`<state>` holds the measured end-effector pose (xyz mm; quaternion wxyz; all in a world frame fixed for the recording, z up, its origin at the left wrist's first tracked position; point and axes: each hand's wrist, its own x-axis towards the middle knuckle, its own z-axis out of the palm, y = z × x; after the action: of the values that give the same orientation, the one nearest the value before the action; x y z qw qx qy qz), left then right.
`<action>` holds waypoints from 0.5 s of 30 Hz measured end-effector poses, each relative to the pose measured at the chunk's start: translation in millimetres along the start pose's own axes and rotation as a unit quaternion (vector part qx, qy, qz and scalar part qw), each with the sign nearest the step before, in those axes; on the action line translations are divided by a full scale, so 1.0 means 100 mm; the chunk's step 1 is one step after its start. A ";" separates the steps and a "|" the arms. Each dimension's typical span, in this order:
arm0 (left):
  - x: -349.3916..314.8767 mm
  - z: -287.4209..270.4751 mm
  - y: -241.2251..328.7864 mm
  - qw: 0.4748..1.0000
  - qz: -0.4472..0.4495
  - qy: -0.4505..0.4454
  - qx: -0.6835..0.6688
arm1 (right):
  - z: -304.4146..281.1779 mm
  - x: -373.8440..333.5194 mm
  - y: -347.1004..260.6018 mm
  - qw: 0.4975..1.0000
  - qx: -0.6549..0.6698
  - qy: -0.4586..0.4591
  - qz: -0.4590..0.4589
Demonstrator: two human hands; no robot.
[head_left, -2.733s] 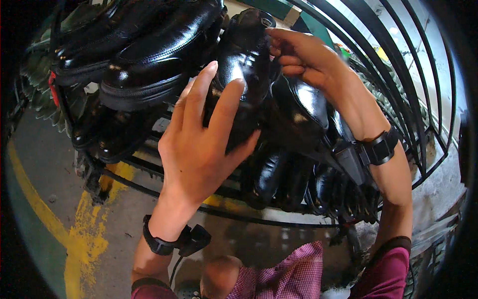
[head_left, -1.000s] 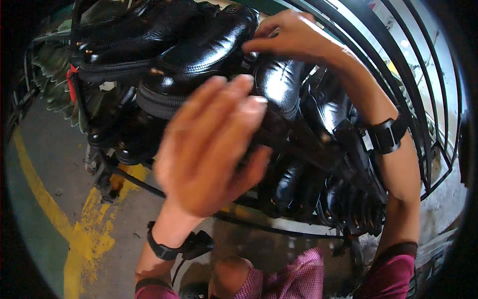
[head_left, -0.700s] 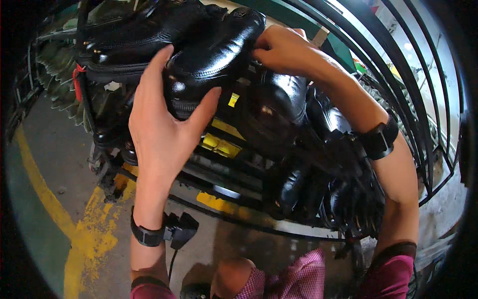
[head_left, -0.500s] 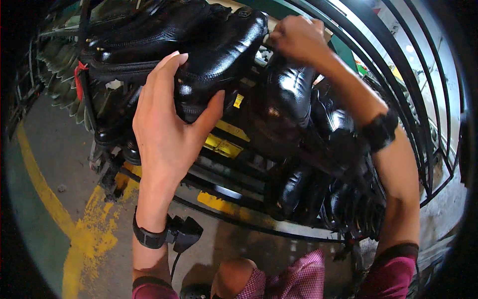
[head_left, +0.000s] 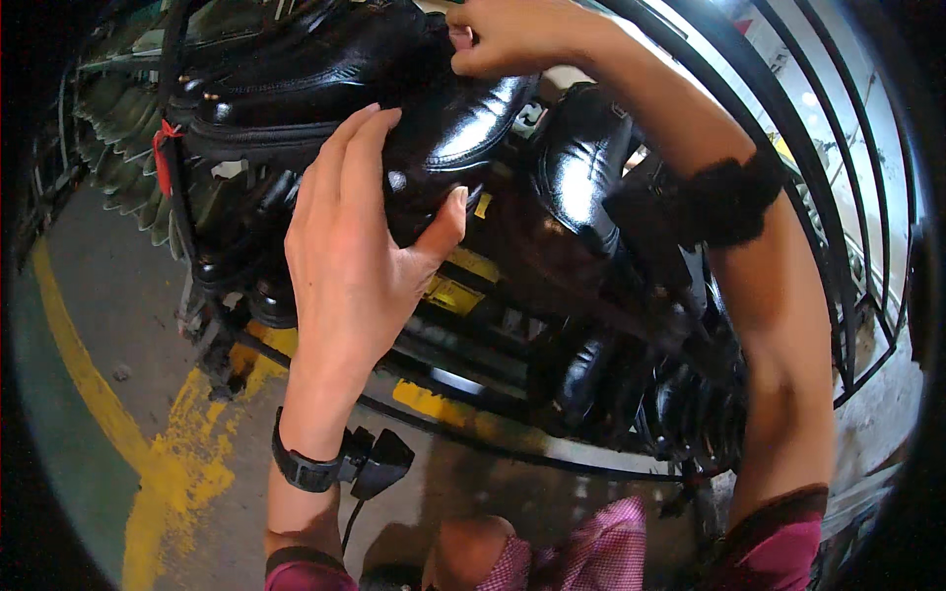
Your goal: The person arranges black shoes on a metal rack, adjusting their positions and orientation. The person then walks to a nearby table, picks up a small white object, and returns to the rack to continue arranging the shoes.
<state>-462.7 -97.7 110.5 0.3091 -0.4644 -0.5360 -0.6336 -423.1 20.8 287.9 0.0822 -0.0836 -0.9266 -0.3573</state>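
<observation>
Black shoe [head_left: 483, 118], upper centre of frame: glossy, likely slick and light, upper flexible, sole stiffer; finish may scuff. Suggested hold: toe sides plus heel. Left hand [head_left: 345, 246] grasps toe between thumb and fingers; right hand [head_left: 527, 34] curled over far end, grip unclear. Second shoe [head_left: 578, 172] just beside, toward upper right.

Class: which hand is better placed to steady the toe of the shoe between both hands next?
Left, probably. The left hand is spread around the toe of the shoe, fingers on one side, thumb opposite; contact is unclear. The right hand is at the far end.
</observation>
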 end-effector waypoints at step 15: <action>0.13 -0.09 0.04 0.997 0.052 -0.042 0.037 | -0.03 0.17 0.13 0.983 0.112 -0.145 -0.003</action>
<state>-465.9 -105.6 124.0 0.3358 -0.5061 -0.5468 -0.5763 -436.9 29.4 302.2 -0.0455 -0.1225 -0.9631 -0.2353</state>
